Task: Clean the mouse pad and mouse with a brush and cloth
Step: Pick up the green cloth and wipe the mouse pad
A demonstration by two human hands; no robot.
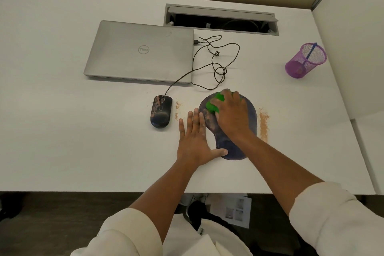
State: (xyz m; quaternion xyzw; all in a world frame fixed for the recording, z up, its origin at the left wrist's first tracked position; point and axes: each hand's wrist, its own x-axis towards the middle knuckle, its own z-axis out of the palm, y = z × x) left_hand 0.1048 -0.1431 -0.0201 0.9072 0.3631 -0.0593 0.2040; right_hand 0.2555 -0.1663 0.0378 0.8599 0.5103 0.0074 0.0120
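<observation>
A dark blue mouse pad [250, 117] lies on the white desk, smeared with tan dust. My right hand [231, 113] presses a green cloth [214, 104] onto the pad's far left part, fingers curled over it. My left hand [194, 137] lies flat with straight fingers on the desk at the pad's left edge, thumb touching the pad's near end. A black wired mouse [161, 111], streaked with tan dust, sits to the left of both hands. No brush is in view.
Tan powder lies in a line right of the pad [264, 122] and in a thinner line beside the mouse [177, 109]. A closed grey laptop [139, 52] sits behind, with the mouse cable [218, 62] looped beside it. A purple mesh cup [305, 60] stands far right.
</observation>
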